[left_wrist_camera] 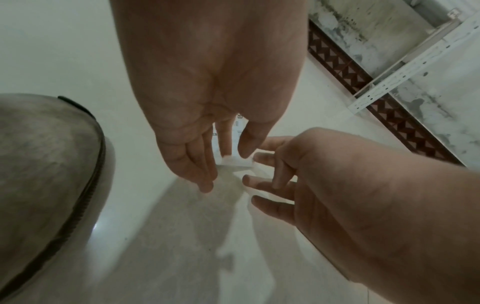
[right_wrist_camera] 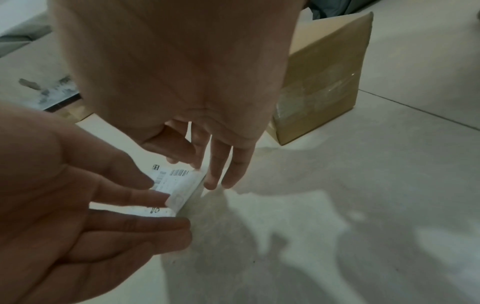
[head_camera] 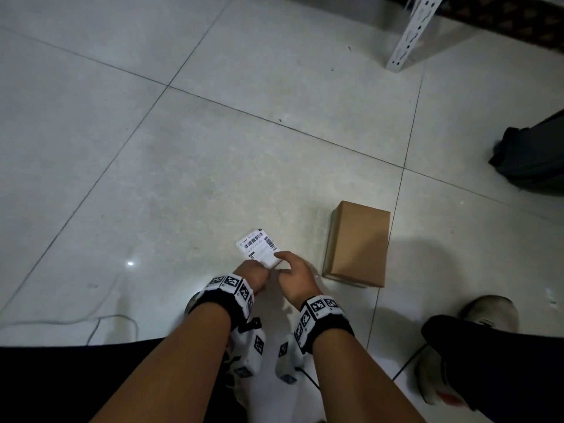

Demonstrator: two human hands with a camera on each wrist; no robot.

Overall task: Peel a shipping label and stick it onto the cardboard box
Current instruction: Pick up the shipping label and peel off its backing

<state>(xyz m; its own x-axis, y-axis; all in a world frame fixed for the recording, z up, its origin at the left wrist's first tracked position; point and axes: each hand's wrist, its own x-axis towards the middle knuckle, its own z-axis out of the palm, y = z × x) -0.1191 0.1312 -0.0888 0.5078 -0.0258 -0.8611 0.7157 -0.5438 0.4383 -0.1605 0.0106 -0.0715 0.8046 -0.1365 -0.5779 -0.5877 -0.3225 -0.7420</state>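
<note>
Fingers of the left hand point(head_camera: 251, 273) and right hand point(head_camera: 294, 273) pinch the white barcoded paper shipping label point(head_camera: 258, 246) over the floor tiles, left of the brown cardboard box point(head_camera: 357, 244); hasty peeling could tear or crease it.

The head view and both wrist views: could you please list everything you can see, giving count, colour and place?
shipping label: one, white with black barcodes, on the floor left of the box, under both hands
cardboard box: one, brown, lying on the floor, apart from the label
floor: pale grey tiles
shelf post: one, white perforated metal, far right
bag: one, dark, right edge
cable: one, thin, pale, lower left
shoes: pale, right one by the dark trouser leg
left hand: fingers on the label's near edge
right hand: fingers at the label's near corner
</note>
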